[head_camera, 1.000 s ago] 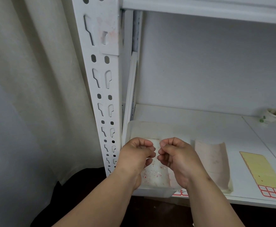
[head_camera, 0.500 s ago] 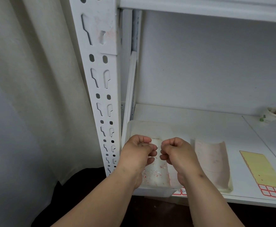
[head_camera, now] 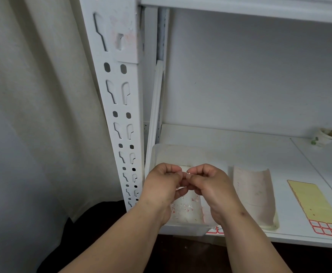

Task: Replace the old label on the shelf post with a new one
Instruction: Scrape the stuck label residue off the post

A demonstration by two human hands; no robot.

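Observation:
The white slotted shelf post (head_camera: pixel 119 99) rises at left, with faint pink residue near its top bracket. My left hand (head_camera: pixel 161 184) and my right hand (head_camera: pixel 212 184) meet fingertip to fingertip over a clear plastic tray (head_camera: pixel 157 154) on the shelf. Between the curled fingers I pinch a small white scrap of label (head_camera: pixel 187 173). White and red label bits (head_camera: pixel 185 208) lie in the tray below. A yellow label sheet (head_camera: pixel 315 201) with red-bordered labels (head_camera: pixel 328 229) at its near end lies at right.
A curled pale backing sheet (head_camera: pixel 254 196) lies between the tray and the yellow sheet. A small paper cup (head_camera: pixel 325 137) with a stick in it stands at the back right. A cream curtain (head_camera: pixel 43 95) hangs left of the post. A white strip (head_camera: pixel 156 107) leans behind the post.
Both hands have stayed over the tray, moving closer until the fingertips touch; the fingers have shifted slightly around the scrap.

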